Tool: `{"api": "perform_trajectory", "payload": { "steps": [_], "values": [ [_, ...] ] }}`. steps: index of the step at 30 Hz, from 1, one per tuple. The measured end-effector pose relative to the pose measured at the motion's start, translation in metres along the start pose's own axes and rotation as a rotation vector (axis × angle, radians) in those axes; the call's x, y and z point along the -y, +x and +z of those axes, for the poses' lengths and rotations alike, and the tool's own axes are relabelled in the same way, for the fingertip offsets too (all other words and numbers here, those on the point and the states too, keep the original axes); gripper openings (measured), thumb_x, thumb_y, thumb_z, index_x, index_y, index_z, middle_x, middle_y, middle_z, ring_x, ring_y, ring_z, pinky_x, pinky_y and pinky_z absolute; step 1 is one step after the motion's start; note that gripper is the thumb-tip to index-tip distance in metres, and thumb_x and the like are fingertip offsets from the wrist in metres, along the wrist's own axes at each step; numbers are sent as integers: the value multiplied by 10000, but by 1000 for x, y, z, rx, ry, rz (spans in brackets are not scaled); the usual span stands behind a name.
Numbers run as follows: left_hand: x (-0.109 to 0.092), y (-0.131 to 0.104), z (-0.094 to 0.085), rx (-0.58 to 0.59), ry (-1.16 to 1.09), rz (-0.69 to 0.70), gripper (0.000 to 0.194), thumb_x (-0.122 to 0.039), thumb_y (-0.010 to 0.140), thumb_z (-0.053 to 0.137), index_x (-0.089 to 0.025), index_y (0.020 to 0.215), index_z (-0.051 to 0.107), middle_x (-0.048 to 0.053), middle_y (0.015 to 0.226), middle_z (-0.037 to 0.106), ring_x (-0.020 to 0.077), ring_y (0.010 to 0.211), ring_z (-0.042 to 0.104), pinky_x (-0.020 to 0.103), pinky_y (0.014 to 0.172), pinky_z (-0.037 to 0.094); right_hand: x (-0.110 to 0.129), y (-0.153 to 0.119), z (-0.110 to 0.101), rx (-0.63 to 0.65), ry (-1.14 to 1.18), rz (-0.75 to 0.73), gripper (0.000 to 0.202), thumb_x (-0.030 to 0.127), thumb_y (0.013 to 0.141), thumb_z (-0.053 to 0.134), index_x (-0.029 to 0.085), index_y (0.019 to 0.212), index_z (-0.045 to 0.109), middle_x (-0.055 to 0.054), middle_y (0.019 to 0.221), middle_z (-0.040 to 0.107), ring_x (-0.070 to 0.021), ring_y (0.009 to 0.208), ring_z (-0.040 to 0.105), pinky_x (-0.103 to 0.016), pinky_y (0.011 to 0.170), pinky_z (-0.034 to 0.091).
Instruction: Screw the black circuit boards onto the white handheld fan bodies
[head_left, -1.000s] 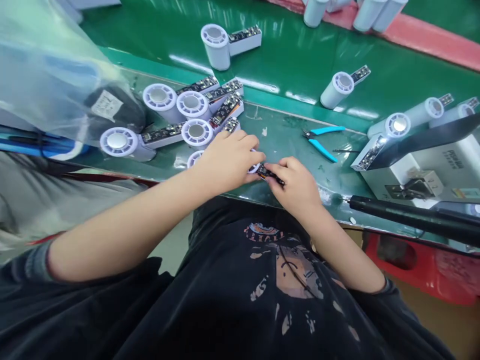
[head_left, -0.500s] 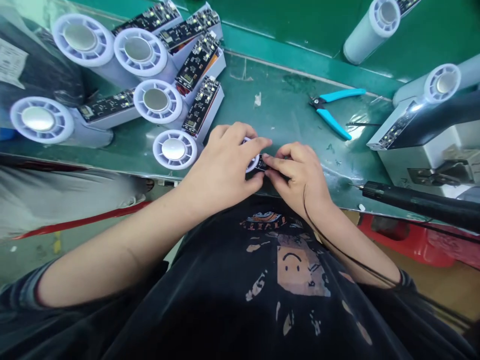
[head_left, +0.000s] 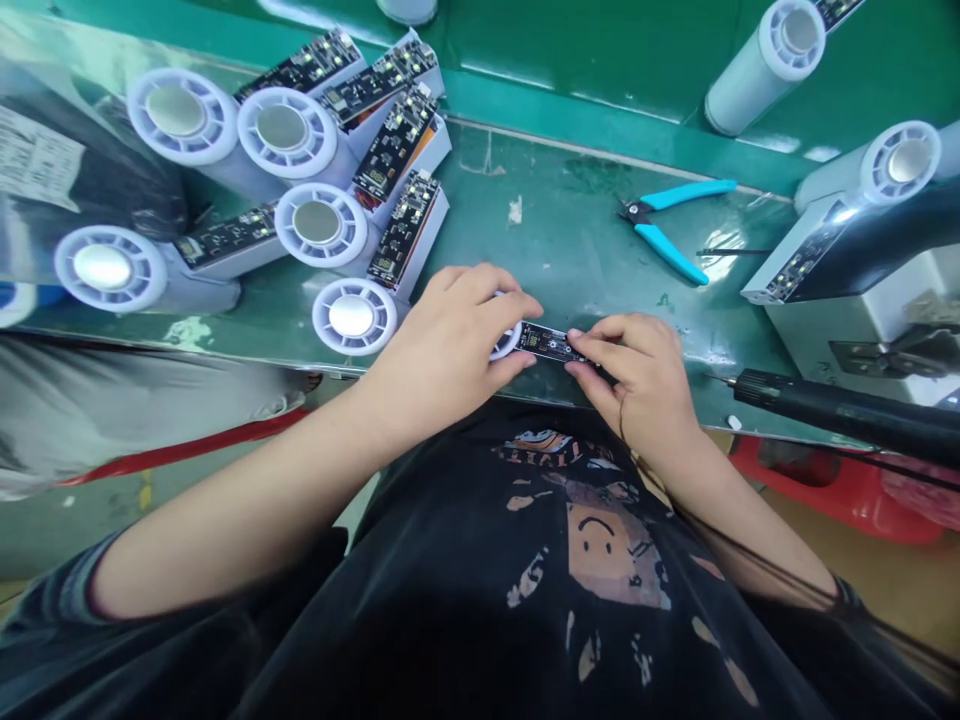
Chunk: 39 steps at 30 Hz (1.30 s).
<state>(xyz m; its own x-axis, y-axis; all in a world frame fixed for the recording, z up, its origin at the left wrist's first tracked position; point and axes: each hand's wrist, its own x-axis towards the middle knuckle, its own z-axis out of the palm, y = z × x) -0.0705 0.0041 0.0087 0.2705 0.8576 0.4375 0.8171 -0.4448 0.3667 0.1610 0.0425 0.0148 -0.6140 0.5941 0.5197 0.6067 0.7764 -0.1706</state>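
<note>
My left hand is wrapped over a white cylindrical unit with a ribbed round end, most of it hidden under the palm. From that unit a black circuit board extends to the right. My right hand pinches the board's right end between thumb and fingers. Just left of my left hand stands another round-ended white unit. Several similar units with boards lie at the upper left, one of them behind my left wrist.
Blue-handled cutters lie open beyond my right hand. A black electric screwdriver points in from the right, near a metal box. More white units stand at the upper right. A dark plastic bag is at the left.
My right hand has moved right along the board, away from my left hand, and more of the board shows between them. The camera view has shifted slightly.
</note>
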Motion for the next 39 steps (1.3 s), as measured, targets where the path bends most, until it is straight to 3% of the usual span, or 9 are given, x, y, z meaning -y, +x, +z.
{"api": "perform_trajectory", "payload": {
  "steps": [4,14,19,25,29,33,35,39],
  "values": [
    [-1,1,-1,3,-22,-13,364,-305,897,687,-183,1239,657,99,1210,650,287,1147,609,450,1010,478,-8,3,8,-28,91,-20,211,378,943,637,243,1048,759,-28,920,661,-133,866,618,-348,811,440],
    [-7,7,2,4,107,-10,259,-428,971,594,-300,1144,739,69,1110,684,286,1073,636,489,961,483,-10,5,12,32,102,42,247,475,924,647,311,1073,756,-6,903,659,-139,907,598,-368,921,396],
    [-6,5,2,-13,124,25,249,-423,994,561,-314,1127,741,65,1096,702,280,1063,651,502,957,500,-13,-6,-9,80,68,130,630,558,814,751,274,1353,590,-63,1254,643,-197,1129,598,-406,1019,429],
    [-7,5,4,-31,134,23,247,-420,988,578,-293,1111,750,73,1095,705,278,1050,655,502,958,510,-10,-15,-19,98,-36,257,169,352,887,706,272,1030,748,-37,1053,660,-183,1006,601,-397,944,399],
    [-6,6,4,-20,163,14,252,-439,982,586,-299,1119,746,69,1110,703,284,1056,652,510,968,510,-2,-6,-20,140,-78,304,136,328,865,738,299,996,759,-17,1025,655,-189,982,573,-387,886,332],
    [-15,-3,-1,-50,244,35,302,-425,979,600,-287,1229,701,84,1253,691,338,1231,593,546,1012,481,3,-4,-22,143,-111,323,140,324,859,747,309,998,763,-18,1027,664,-199,981,536,-385,867,296],
    [-27,-11,-3,-96,343,131,315,-385,990,592,-275,1275,672,73,1299,692,330,1263,585,531,1025,473,3,-6,-22,128,-122,325,149,331,872,735,309,1017,761,-23,1032,667,-201,989,524,-389,876,295],
    [-55,-23,1,-108,571,341,250,-236,1011,530,-165,1164,714,71,1179,751,278,1075,679,420,860,540,3,-10,-19,108,-127,318,159,353,863,749,316,1017,760,-22,1039,677,-209,1009,517,-402,899,289]
  ]
}}
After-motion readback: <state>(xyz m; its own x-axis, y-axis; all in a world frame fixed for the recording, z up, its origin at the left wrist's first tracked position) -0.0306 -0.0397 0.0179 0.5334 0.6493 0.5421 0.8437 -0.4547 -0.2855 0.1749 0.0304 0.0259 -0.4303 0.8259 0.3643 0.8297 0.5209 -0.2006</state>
